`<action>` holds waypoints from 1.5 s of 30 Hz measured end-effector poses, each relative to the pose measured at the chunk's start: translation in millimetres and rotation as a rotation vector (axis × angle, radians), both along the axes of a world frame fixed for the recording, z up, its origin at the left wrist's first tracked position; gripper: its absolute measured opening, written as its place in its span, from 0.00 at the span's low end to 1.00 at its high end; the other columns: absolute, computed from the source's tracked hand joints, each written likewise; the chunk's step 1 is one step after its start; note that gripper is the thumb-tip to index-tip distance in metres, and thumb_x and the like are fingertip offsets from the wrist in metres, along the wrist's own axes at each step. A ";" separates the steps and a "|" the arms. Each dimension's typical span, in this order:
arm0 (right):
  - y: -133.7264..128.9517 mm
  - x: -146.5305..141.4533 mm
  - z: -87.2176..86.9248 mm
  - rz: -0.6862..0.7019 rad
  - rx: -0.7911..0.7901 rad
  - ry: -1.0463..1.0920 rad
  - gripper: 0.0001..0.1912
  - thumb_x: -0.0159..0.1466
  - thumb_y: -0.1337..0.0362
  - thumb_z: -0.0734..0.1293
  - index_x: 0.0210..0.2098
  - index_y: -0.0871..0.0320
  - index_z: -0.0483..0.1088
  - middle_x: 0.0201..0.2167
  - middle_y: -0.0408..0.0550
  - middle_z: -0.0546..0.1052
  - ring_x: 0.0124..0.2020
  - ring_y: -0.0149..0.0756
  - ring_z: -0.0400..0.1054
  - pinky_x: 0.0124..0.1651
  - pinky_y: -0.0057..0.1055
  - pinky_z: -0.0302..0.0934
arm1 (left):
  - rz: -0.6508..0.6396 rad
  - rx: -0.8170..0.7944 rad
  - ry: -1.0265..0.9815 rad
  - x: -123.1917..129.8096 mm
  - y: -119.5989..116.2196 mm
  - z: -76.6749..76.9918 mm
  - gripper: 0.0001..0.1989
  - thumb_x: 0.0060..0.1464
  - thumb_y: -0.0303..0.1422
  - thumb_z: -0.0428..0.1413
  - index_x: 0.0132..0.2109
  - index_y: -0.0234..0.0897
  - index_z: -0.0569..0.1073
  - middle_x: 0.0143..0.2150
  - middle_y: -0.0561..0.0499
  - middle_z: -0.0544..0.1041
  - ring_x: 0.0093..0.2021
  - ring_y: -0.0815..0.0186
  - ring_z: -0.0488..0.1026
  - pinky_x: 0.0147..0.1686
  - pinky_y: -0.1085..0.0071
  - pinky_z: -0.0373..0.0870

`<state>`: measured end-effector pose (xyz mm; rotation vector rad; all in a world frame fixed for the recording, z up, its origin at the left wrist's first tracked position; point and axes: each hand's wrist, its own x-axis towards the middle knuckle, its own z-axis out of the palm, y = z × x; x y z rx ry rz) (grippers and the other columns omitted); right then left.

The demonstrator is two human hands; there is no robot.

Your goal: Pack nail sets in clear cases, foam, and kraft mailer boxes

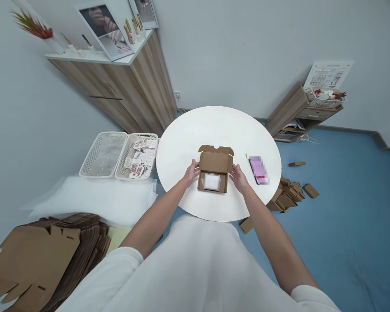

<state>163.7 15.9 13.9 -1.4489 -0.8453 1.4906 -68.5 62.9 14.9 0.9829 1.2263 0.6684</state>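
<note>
A small brown cardboard box (200, 185) lies on the white round table (214, 123) with its lid raised at the back. Inside it rests a white packet (212, 182) in clear wrapping. My left hand (191, 173) grips the box's left side, thumb up and fingertips against the cardboard near the lid's fold. On the opposite side my right hand (238, 177) holds the right edge by the lid, its fingers partly spread. The undersides of both hands' fingers are partly hidden.
Right of the box lies a phone (258, 170). Two white baskets (104, 154) stand at the left, one with printed cards. Flat cardboard blanks (35, 255) are stacked at lower left beside white foam sheets (94, 197). Folded boxes (287, 195) lie on the floor at right.
</note>
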 end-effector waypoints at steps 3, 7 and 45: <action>-16.6 -12.7 2.3 0.024 0.007 -0.041 0.31 0.59 0.41 0.47 0.54 0.46 0.58 0.57 0.42 0.61 0.56 0.36 0.56 0.53 0.40 0.53 | -0.022 0.020 -0.057 -12.8 -10.0 -2.5 0.35 0.53 0.56 0.30 0.54 0.40 0.64 0.58 0.45 0.63 0.55 0.58 0.62 0.49 0.64 0.63; -36.5 -22.5 0.3 -0.006 -0.013 -0.094 0.30 0.57 0.40 0.50 0.53 0.44 0.60 0.57 0.41 0.60 0.57 0.38 0.53 0.54 0.42 0.50 | -0.107 0.030 -0.038 -23.8 -21.8 -7.4 0.35 0.53 0.56 0.28 0.54 0.42 0.64 0.58 0.47 0.63 0.57 0.58 0.60 0.50 0.63 0.61; -100.9 -39.5 -31.5 0.018 -0.257 -0.682 0.23 0.52 0.54 0.63 0.45 0.57 0.62 0.30 0.46 0.73 0.33 0.35 0.67 0.34 0.29 0.58 | -0.314 0.108 0.643 -33.4 -78.4 -29.5 0.28 0.46 0.43 0.54 0.52 0.36 0.61 0.42 0.46 0.73 0.41 0.63 0.71 0.34 0.73 0.64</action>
